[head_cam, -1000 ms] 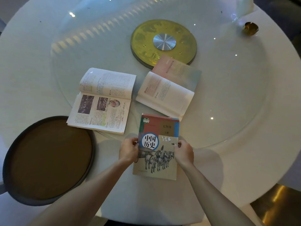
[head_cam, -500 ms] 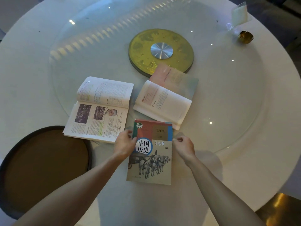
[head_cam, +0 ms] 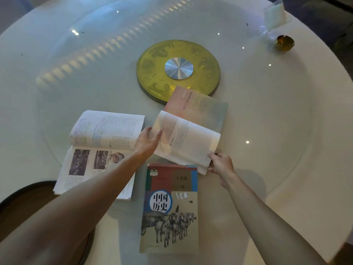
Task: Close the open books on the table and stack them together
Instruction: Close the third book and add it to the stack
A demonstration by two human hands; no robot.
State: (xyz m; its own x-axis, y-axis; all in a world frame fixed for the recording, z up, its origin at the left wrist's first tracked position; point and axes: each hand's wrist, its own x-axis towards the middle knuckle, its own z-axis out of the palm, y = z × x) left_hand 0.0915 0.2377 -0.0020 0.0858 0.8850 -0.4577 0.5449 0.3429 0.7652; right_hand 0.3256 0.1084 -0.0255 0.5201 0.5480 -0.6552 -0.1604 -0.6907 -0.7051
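Observation:
A closed history book [head_cam: 170,209] with horses on its cover lies flat near the table's front edge, untouched. Behind it lies an open book with a pink cover [head_cam: 191,134]. My left hand [head_cam: 148,140] grips the left edge of its white pages, and my right hand [head_cam: 219,163] pinches its near right corner. To the left, a second open book [head_cam: 99,150] lies flat with photos showing, partly under my left forearm.
The round white table [head_cam: 286,178] carries a glass turntable with a gold disc [head_cam: 177,69] at its centre. A dark round tray [head_cam: 28,211] sits at the front left. A small gold object [head_cam: 283,43] and a clear card stand [head_cam: 273,16] are at the far right.
Both hands let go of the closed history book and moved away from me to the pink-covered open book, taking hold of its left edge and near right corner.

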